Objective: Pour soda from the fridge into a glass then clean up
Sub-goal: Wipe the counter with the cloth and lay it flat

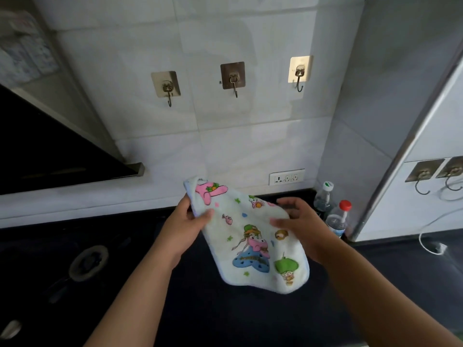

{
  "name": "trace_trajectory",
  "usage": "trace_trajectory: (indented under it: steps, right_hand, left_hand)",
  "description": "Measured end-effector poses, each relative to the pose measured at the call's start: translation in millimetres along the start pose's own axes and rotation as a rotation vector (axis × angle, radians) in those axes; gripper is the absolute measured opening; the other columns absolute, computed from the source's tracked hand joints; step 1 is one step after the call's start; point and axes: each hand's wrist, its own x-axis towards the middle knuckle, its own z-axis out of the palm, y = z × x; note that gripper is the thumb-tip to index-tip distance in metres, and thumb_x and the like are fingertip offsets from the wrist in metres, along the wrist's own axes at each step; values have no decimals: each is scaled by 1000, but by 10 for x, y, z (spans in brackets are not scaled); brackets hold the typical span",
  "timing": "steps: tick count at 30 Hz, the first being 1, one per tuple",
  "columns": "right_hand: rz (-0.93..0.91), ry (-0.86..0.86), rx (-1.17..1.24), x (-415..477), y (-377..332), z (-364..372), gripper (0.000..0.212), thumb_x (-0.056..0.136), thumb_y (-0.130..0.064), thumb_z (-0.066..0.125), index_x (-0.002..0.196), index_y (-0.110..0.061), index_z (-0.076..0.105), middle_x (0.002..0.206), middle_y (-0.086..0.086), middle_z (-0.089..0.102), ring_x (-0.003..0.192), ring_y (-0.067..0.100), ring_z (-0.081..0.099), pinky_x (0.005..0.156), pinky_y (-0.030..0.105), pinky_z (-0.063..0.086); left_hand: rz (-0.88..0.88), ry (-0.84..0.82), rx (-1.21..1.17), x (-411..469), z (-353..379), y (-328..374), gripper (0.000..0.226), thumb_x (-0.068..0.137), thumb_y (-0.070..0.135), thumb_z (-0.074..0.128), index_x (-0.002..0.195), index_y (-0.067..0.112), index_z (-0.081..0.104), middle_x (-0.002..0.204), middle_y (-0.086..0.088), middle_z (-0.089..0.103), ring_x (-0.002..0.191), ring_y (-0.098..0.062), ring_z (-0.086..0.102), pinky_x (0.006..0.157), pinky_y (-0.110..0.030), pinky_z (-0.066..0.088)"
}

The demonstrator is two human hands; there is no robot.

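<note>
Pinching the upper left corner of the cloth (250, 236), the left hand (185, 221) has its thumb laid across the front and its fingers (186, 199) curled behind the hem. The right hand (300, 226) grips the right edge the same way, thumb flat on the printed face and fingers folded round the back, so both hands are closed on the fabric. Between them the cloth hangs slack in the air above the dark surface (213, 316), its lower corner drooping down and to the right; whether that corner touches the surface cannot be told. Two clear bottles stand in the back right corner of the surface, near the right hand but apart from it: the white-capped bottle (324, 196) behind, and the red-capped bottle (339, 219) just in front of it. Both are capped and upright; what is in them is too dim to make out. A socket (286, 176) sits low on the tiled wall behind the cloth, and the middle hook (233, 77) of three is stuck higher up. A burner (89, 261) lies in the surface to the left under the black hood (50, 151), whose lower edge juts out above and left of the left hand. On the right a white panel (426, 209) closes in the corner, with a white cable (431, 246) trailing onto the surface at its foot.
</note>
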Motion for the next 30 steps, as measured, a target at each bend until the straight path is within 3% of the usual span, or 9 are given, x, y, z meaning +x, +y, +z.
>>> trace_trajectory:
  steps: [3,6,9,13,17,20,23,27,30]
  right_hand:
    - [-36,22,54,24,-50,-6,68,70,9,83,125,-17,54,109,14,74,94,32,74,81,53,61]
    - [-96,93,-46,41,-78,-42,66,69,14,82,122,-19,59,111,10,68,99,27,70,82,44,61]
    - [-146,193,-83,46,-85,-58,54,69,12,83,107,-24,69,109,5,67,97,23,69,84,39,60]
    - [-199,301,-64,4,-148,-78,31,75,5,82,96,-16,76,91,0,76,84,14,73,78,26,60]
    - [-254,347,-236,-21,-199,-87,27,79,-11,84,104,-21,79,92,-9,75,83,6,69,77,22,55]
    - [-270,307,-424,-26,-241,-80,18,84,-22,80,102,-25,79,89,-13,74,75,2,63,67,18,47]
    - [-278,287,-508,6,-227,-47,7,85,-28,78,89,-26,73,85,-11,72,81,9,67,72,26,53]
    - [-246,206,-446,22,-127,-20,13,86,-21,77,89,-23,64,87,-2,73,85,23,70,83,40,60]
    - [-253,162,-395,-5,-106,-45,21,81,-14,82,94,-21,66,93,-4,73,86,16,71,79,27,59]
  left_hand:
    - [-83,-69,17,25,-101,-165,75,74,8,86,133,39,51,114,12,73,106,-6,69,96,-35,55]
    - [-104,-91,45,26,-192,-240,64,77,3,81,127,35,57,108,8,76,104,-11,71,95,-34,55]
    - [-91,21,23,61,-269,-307,46,82,4,77,117,28,61,100,-1,76,101,-18,71,97,-39,53]
    - [-57,204,-11,80,-330,-321,50,83,7,77,119,29,50,99,-4,73,95,-17,68,81,-29,51]
    - [-6,191,-9,120,-374,-350,41,82,-1,75,108,28,64,105,-3,73,96,-18,70,83,-30,54]
    - [-16,135,123,143,-370,-388,52,76,-2,79,115,28,65,111,4,68,98,-12,68,85,-29,54]
    - [6,99,265,150,-324,-431,70,71,5,85,131,29,58,120,8,61,106,-11,63,94,-33,53]
    - [106,96,376,176,-287,-473,48,81,7,76,117,37,64,113,12,65,102,-8,63,87,-26,52]
    - [132,104,451,213,-277,-464,29,89,8,67,101,35,69,96,17,67,92,0,62,72,-14,44]
